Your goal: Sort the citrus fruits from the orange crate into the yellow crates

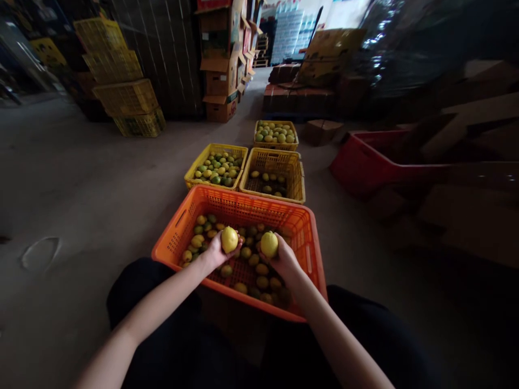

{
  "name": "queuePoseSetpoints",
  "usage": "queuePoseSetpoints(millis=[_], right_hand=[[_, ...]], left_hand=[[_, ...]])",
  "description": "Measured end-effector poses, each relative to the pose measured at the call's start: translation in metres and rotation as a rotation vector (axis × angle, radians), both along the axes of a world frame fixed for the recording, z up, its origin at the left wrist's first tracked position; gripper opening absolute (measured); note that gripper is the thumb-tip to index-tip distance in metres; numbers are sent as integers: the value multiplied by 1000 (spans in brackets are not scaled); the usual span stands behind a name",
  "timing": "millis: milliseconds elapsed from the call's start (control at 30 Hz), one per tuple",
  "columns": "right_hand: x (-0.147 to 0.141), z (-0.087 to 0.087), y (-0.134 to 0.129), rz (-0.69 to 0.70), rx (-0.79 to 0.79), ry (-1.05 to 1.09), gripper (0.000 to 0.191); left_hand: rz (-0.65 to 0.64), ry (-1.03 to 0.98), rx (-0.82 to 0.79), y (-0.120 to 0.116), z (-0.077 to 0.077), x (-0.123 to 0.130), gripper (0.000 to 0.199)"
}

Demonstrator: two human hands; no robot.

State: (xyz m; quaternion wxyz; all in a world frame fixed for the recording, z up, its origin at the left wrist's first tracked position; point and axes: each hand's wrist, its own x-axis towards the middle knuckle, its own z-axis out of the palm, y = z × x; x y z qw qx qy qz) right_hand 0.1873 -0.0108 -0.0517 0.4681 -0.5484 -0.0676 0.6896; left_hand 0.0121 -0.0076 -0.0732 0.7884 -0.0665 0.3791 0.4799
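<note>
My left hand [219,253] holds a yellow lemon [229,240] on its palm and fingers, over the orange crate [314,237]. In my right hand [285,259] is a greenish-yellow lemon [269,245], held level with the first and a short gap to its right. Below both hands, several green and yellow fruits [262,269] lie on the crate's bottom, spread to the left side and along the near edge. My hands hide part of them.
Beyond the orange crate stand a full yellow crate [190,172], a partly filled yellow crate [300,181] and a smaller full one [296,139]. A red bin [360,162] is at right; stacked yellow crates [125,97] stand at left, cartons [219,84] behind.
</note>
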Motion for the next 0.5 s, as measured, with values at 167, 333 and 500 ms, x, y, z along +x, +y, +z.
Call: queuePoseSetpoints(millis=[167, 333, 500], right_hand=[[-2, 7, -3, 2, 6, 15, 16], [-4, 10, -5, 66, 6, 46, 23], [-8, 11, -5, 81, 27, 104, 20]], left_hand=[[-9, -8, 16, -4, -8, -2, 25], [-56, -7, 47, -3, -4, -4, 23], [-3, 0, 47, -2, 11, -5, 24]])
